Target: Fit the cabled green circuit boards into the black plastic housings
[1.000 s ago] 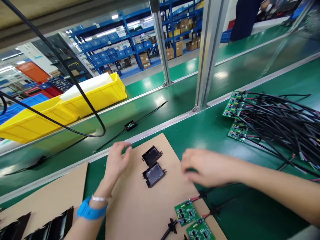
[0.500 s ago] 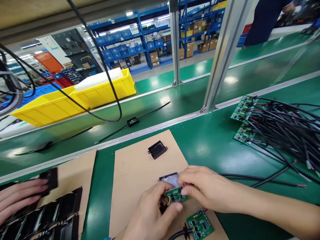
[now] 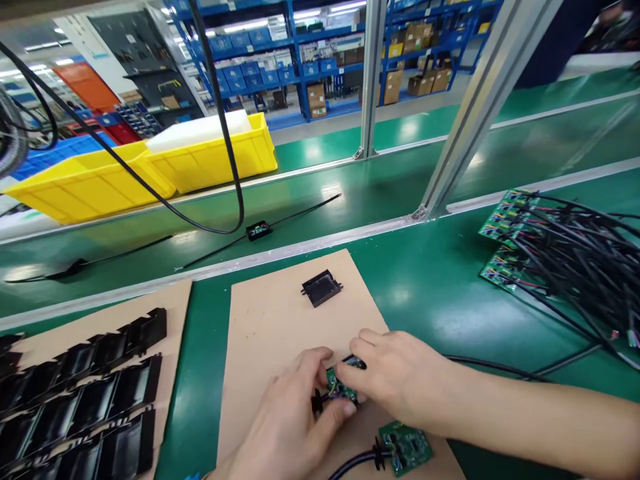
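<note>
Pinching a small green board point(image 3: 345, 392) between thumb and fingers of the left hand point(image 3: 290, 413), over the near part of the brown sheet point(image 3: 270, 333) on the bench point(image 3: 400, 293). Bending the right hand point(image 3: 395, 373) over the far right side of the board, with fingers curled; cannot tell if pinching or just pushing. Looks light, flat and stiff, so likely easy to lift but easy to crack or scratch. Best to take hold by the edges, off the bumpy top, and not to tug the thin wires point(image 3: 327, 396) at the left end. Hard to see most of the board under the fingers. Showing only a bit of a black case point(image 3: 356, 361) by the right fingers, too little to tell inside from on top. Cannot follow the cable point(image 3: 354, 459) of the second green board point(image 3: 406, 449) past the near edge of view.
</note>
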Motion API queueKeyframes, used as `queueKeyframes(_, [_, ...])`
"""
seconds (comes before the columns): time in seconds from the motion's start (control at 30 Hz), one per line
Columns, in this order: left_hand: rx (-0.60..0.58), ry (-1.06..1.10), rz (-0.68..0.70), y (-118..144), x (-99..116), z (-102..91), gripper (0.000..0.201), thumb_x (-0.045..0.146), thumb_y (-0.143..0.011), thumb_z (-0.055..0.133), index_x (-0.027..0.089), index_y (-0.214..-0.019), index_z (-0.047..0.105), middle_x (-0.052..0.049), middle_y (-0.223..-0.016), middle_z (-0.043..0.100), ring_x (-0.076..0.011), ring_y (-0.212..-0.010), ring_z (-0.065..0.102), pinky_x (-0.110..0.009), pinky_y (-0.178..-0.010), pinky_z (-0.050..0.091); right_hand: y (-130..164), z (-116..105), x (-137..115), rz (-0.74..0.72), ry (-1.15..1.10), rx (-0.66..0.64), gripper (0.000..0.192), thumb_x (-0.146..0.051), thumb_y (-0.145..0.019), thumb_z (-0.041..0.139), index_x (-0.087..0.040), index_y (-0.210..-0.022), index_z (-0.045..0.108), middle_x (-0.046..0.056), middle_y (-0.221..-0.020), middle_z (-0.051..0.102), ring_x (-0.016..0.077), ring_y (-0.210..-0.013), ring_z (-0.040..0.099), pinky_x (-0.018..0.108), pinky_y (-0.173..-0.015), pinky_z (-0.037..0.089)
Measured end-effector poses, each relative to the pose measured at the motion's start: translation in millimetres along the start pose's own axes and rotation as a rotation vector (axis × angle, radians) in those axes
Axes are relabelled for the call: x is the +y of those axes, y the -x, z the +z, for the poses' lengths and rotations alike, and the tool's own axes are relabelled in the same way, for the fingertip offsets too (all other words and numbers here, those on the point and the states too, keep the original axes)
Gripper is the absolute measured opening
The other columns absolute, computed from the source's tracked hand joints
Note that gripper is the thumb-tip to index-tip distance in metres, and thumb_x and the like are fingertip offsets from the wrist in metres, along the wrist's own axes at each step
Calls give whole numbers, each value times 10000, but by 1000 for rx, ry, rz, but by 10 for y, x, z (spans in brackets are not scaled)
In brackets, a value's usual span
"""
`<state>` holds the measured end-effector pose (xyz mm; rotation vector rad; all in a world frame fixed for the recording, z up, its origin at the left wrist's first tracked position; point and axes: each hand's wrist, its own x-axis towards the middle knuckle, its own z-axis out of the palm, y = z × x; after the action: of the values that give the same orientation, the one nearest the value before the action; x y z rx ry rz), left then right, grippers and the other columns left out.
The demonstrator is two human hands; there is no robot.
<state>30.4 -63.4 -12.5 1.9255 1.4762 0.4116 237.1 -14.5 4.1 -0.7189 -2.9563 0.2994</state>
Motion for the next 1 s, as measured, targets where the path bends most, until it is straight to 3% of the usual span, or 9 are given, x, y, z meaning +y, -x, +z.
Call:
queueKeyframes(0.1, [35, -136, 37, 61, -83, 104, 634, 364, -748, 731, 222, -1302, 458, -110, -1159, 558, -258, -852, 658, -378, -685, 551, -18, 39, 159, -5, -66, -69, 78, -287, -898, 617, -229, -949, 624, 38, -911, 560, 181, -748, 532, 281, -531, 306])
queueKeyframes(0.27, [-13, -114, 63, 11, -157, 152, 539, 241, -732, 722, 240, -1232, 522, -76, -1138, 569, -253, -921, 663, -378, -742, 578, -159, 19, 242, -63, -9, -101, 94, -203, -903, 582, -243, -976, 626, 32, -876, 519, 166, -685, 500, 297, -500, 204])
queueKeyframes(0.47, [14, -94, 74, 16, -188, 147, 563, 270, -729, 756, 245, -1243, 527, -77, -1127, 595, -263, -951, 664, -382, -747, 583, -172, 63, 242, -90, -53, -125, 68, -254, -927, 564, -229, -870, 588, 20, -867, 506, 154, -635, 468, 307, -496, 166])
queueKeyframes(0.67, [-1, -98, 41, 26, -208, 172, 608, 240, -702, 772, 270, -1251, 513, -65, -1141, 586, -271, -965, 658, -415, -752, 578, -139, 81, 129, -81, 22, -112, 90, -185, -889, 543, -208, -975, 552, 50, -906, 536, 195, -663, 504, 304, -486, 235])
queueKeyframes(1.0, [-40, -107, 23, 6, -169, 158, 590, 268, -741, 731, 260, -1274, 477, -67, -1187, 563, -270, -981, 654, -420, -765, 572, -225, 83, 100, -51, -10, -163, 79, -145, -879, 521, -206, -912, 558, 58, -920, 545, 207, -719, 512, 302, -525, 310])
